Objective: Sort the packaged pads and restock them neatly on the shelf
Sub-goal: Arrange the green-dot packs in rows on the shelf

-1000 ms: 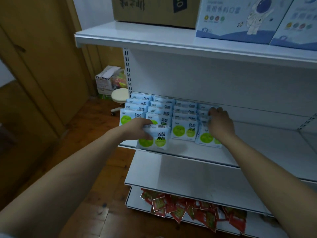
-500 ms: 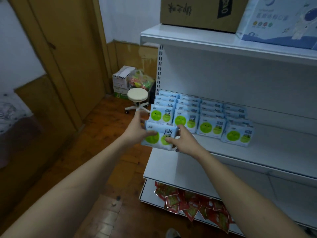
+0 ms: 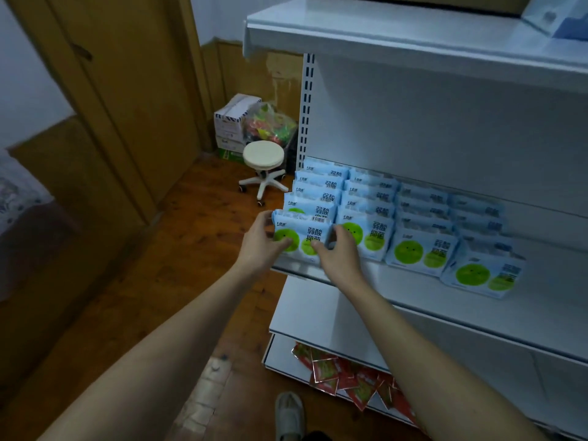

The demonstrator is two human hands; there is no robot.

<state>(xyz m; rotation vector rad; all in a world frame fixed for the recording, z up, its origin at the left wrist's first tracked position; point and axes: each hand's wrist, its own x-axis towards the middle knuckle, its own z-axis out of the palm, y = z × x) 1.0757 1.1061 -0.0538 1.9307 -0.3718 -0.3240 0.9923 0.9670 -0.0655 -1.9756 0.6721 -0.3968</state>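
Both hands at centre frame on one pale-blue plastic pad pack with green circles [image 3: 302,238], standing upright at the front of the leftmost row on the white metal middle shelf [image 3: 477,300]. Left hand [image 3: 259,246] curls round the pack's left edge, thumb on the front face. Right hand [image 3: 339,254] holds the right edge, fingers curled against the front and into the gap beside the next row. Neither hand is spread flat.

The pack sits right at the shelf's front lip, at the very left end. Behind it the other blue pad packs [image 3: 375,202] stand in four rows running towards centre right of frame.

Risks, judged from this view:
- Pack is close to the lip; letting go before it leans back on the row could let it tip forward onto the wooden plank floor [image 3: 178,281] at lower left.
- Left row ends at the open side of the shelf, so a sideways push may slide the pack off the end.
- Right fingers are wedged against the second row's front pack; pulling out fast could drag it askew.
- Soft packaging: a hard squeeze could crumple it and leave it leaning.
- The far-right row's front pack already sits tilted, further forward than the others, so rows are uneven.
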